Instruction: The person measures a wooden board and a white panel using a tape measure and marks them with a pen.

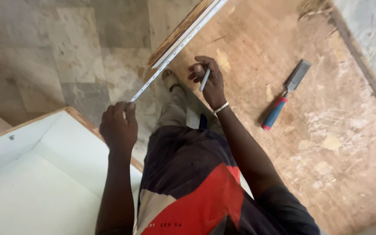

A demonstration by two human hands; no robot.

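Left hand (118, 126) pinching tape measure (153, 78) along board edge (177, 37); right hand (209, 80) gripping, seemingly, a pen (204, 80).

Two hands are in view: the left hand (118, 126) at about 8 o'clock and the right hand (209, 82) near the centre. One tape measure (153, 76) runs toward 12 o'clock. One pen (204, 79) (pale, thin). One chisel (286, 94) at 2 o'clock. One worn wooden board (327, 143) at 3 o'clock. One white cabinet box (44, 174) at 8 o'clock. One bracelet (220, 107).
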